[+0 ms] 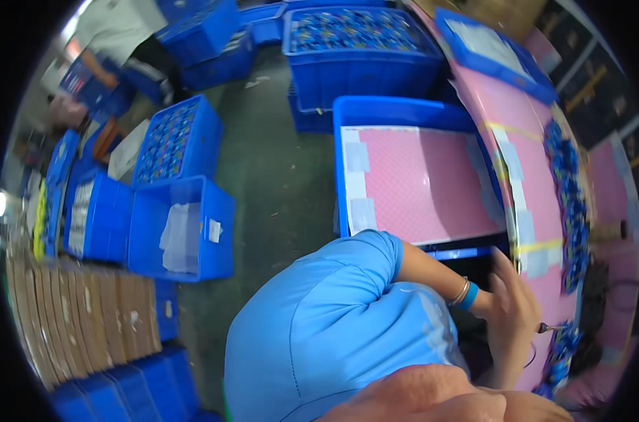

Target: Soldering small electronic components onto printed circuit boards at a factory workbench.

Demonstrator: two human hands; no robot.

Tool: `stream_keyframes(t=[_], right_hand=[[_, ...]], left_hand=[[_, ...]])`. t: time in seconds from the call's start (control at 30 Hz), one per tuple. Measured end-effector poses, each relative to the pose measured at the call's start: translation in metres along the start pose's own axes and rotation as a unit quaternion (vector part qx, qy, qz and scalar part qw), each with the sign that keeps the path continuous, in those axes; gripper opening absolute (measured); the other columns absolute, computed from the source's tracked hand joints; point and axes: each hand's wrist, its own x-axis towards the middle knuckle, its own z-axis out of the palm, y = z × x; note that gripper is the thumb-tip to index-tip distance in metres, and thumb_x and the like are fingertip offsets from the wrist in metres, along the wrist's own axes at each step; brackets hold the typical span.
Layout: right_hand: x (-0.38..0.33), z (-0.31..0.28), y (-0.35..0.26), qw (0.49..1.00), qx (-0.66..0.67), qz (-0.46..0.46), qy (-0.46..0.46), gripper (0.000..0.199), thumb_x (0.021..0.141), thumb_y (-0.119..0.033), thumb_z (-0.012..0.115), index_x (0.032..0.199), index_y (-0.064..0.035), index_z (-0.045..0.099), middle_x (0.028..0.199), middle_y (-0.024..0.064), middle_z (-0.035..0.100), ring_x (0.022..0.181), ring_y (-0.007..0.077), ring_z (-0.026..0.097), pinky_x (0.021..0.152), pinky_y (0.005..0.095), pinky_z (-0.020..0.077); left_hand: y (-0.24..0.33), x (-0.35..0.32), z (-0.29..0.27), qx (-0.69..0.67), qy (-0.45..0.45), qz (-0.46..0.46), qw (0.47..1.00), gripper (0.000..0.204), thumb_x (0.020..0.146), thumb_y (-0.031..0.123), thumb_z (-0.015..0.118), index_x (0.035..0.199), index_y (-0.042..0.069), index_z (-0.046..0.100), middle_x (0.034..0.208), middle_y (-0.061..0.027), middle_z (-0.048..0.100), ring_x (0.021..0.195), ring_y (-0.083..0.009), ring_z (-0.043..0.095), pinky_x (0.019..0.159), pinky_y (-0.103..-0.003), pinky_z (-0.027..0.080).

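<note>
My left arm, in a light blue sleeve with a bracelet and a blue wristband (468, 295), reaches across to the pink-topped bench at the right. My left hand (482, 304) meets my right hand (513, 337) beside the bench edge. The two overlap and are smeared by motion, so their fingers cannot be told apart. Next to them a thin piece with a dark end and a metal shaft (550, 328) points right; whether a hand holds it is unclear. Small blue pieces (564, 352) lie bunched on the bench close by.
Ahead stands a blue bin (344, 176) with a pink patterned sheet on it. Beyond it is a blue crate (361, 81) full of small blue pieces. More blue crates (217, 246) and stacked cardboard (87, 316) line the left. Another person (126, 35) stands at the far left.
</note>
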Motion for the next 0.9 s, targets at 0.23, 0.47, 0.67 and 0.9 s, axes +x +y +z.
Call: stream_keyframes(t=[0.23,0.47,0.67,0.9], right_hand=[[-0.138,-0.026,0.059,0.923,-0.106,0.325,0.176,0.037,0.101,-0.004,0.049,0.137,-0.0047,0.059,0.118,0.0202,0.067,0.104,0.0338,0.067,0.087,0.0383,0.0532],[-0.164,-0.016,0.074,0.897,-0.145,0.289,0.301,0.044,0.084,0.010,0.061,0.124,-0.0056,0.068,0.111,0.0192,0.069,0.097,0.0341,0.069,0.085,0.0367,0.0553],[-0.215,-0.015,0.108,0.809,-0.164,0.348,0.445,0.036,0.081,0.012,0.066,0.114,-0.0007,0.067,0.108,0.0199,0.069,0.099,0.0313,0.070,0.084,0.0359,0.0560],[-0.223,-0.018,0.136,0.762,-0.021,0.333,0.554,0.023,0.104,-0.008,0.051,0.123,0.0052,0.057,0.123,0.0241,0.065,0.103,0.0287,0.070,0.094,0.0379,0.0549]], left_hand=[[0.102,0.037,0.007,-0.043,-0.116,-0.168,0.978,0.014,0.090,0.012,0.068,0.094,0.000,0.073,0.069,-0.0019,0.065,0.063,-0.0078,0.059,0.056,-0.027,0.045],[0.119,0.052,0.040,0.079,-0.143,-0.270,0.949,0.019,0.093,0.012,0.059,0.101,0.000,0.071,0.073,-0.0027,0.067,0.064,-0.0071,0.059,0.061,-0.023,0.048],[0.064,0.075,0.081,0.021,-0.234,-0.286,0.929,0.030,0.104,0.021,0.054,0.121,0.002,0.070,0.077,0.0022,0.059,0.062,-0.0038,0.052,0.057,-0.019,0.042],[0.033,0.098,0.090,0.137,-0.366,-0.273,0.879,0.035,0.107,0.026,0.046,0.107,0.002,0.071,0.074,-0.0038,0.060,0.067,-0.0118,0.057,0.064,-0.030,0.048]])
